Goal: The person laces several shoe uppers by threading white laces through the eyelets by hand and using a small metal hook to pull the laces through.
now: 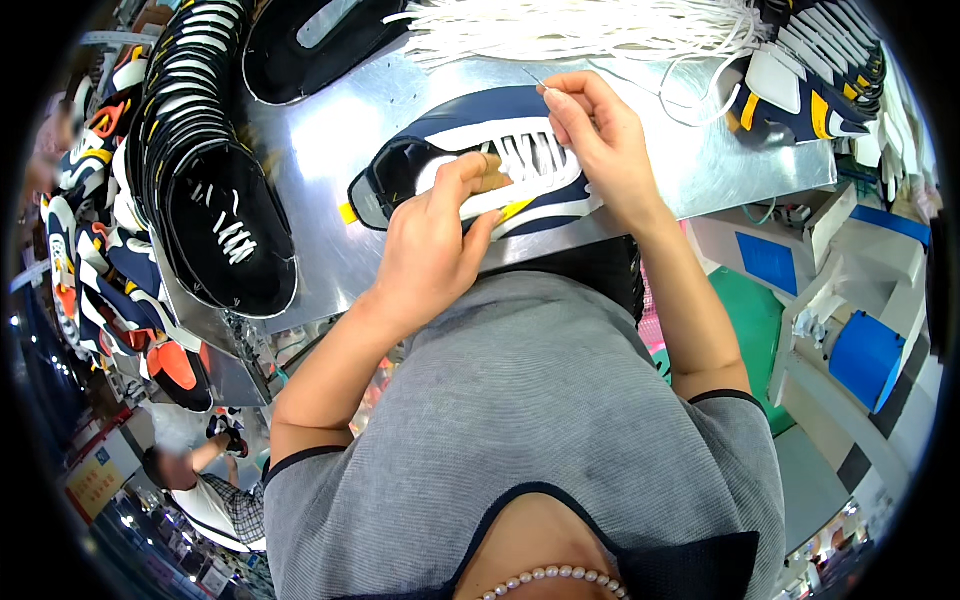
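Observation:
A navy and white shoe upper [470, 112] with a yellow accent lies on its side on the metal table [320, 225], its heel opening to the left. White lace [535, 155] crosses its eyelet area in several rows. My left hand [425, 245] is closed on the upper near its opening, thumb on the near side and fingers over the eyelet edge. Above the toe half, my right hand [605, 135] pinches a thin, needle-like piece [536, 78] between thumb and forefinger. Its exact kind is too small to tell.
White laces [590, 32] lie in a bundle along the table's far edge. A tall row of nested black uppers [235, 250] stands at left, with more uppers [800, 85] at far right. Coloured shoe parts [95, 260] hang beyond the left edge. Another person [215, 490] sits at lower left.

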`<action>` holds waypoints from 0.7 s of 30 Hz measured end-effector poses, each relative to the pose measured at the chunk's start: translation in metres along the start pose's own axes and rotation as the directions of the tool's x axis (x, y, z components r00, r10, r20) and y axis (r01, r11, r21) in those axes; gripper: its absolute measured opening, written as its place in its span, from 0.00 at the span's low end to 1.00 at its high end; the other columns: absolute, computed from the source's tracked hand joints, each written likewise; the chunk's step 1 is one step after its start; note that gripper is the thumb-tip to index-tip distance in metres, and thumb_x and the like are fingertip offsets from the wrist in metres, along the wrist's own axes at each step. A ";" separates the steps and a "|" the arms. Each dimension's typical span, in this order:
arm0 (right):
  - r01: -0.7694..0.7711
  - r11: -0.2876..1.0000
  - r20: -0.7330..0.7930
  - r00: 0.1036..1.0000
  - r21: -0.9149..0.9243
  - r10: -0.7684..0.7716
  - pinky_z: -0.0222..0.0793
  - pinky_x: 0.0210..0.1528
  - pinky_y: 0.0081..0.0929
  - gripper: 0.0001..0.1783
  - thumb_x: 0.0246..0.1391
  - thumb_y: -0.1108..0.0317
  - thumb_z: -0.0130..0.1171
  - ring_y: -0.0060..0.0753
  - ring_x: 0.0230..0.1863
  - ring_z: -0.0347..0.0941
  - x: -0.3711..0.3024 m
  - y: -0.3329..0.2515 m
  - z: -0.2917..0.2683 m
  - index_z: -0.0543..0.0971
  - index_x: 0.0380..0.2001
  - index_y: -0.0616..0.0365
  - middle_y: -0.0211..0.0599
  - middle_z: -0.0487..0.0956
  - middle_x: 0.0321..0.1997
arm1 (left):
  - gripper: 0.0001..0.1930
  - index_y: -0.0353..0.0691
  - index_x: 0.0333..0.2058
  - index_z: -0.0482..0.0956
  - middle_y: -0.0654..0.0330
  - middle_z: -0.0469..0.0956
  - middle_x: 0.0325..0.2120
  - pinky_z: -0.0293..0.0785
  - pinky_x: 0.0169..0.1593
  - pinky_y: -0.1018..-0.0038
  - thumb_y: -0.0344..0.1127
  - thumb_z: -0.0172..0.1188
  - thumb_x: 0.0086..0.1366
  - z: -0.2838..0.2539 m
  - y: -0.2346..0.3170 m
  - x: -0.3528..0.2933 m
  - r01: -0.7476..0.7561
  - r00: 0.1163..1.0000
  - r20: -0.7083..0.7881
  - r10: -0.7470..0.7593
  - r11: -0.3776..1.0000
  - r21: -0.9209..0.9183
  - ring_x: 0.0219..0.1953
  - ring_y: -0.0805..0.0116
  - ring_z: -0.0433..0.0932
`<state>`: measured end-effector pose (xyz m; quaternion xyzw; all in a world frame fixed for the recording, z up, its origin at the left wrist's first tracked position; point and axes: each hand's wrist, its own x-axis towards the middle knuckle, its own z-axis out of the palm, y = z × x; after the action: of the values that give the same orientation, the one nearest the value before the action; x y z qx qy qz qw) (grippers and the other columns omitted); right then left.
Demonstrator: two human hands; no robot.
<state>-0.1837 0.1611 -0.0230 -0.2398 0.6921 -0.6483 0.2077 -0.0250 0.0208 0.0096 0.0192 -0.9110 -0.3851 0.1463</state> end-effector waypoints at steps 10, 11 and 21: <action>0.006 0.994 -0.108 0.994 0.111 0.006 0.65 0.31 0.17 0.10 0.66 0.67 0.56 0.14 0.29 0.68 -0.003 0.007 0.005 0.78 0.44 0.62 0.27 0.77 0.27 | 0.31 0.33 0.59 0.68 0.44 0.76 0.47 0.75 0.47 0.62 0.25 0.67 0.57 -0.021 -0.006 -0.025 -0.274 0.958 -0.003 0.288 0.913 0.302 0.43 0.48 0.77; -0.004 0.983 -0.106 0.994 0.183 0.024 0.64 0.32 0.16 0.10 0.66 0.68 0.56 0.14 0.30 0.67 -0.004 0.004 -0.001 0.77 0.45 0.62 0.26 0.76 0.27 | 0.30 0.32 0.58 0.69 0.44 0.75 0.48 0.75 0.48 0.62 0.24 0.67 0.56 -0.020 -0.013 -0.041 -0.325 0.913 -0.102 0.396 0.855 0.405 0.43 0.49 0.77; -0.037 0.993 0.065 0.997 0.115 0.029 0.64 0.36 0.14 0.11 0.63 0.68 0.61 0.12 0.32 0.68 0.003 -0.005 0.021 0.78 0.46 0.61 0.23 0.79 0.33 | 0.26 0.37 0.59 0.70 0.57 0.77 0.50 0.73 0.58 0.66 0.41 0.64 0.67 0.001 -0.025 -0.098 0.157 0.844 0.356 -0.402 -0.450 -0.879 0.53 0.65 0.76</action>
<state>-0.1732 0.1425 -0.0192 -0.2363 0.6500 -0.6761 0.2539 0.0668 0.0184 -0.0329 0.1662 -0.1451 -0.9737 0.0569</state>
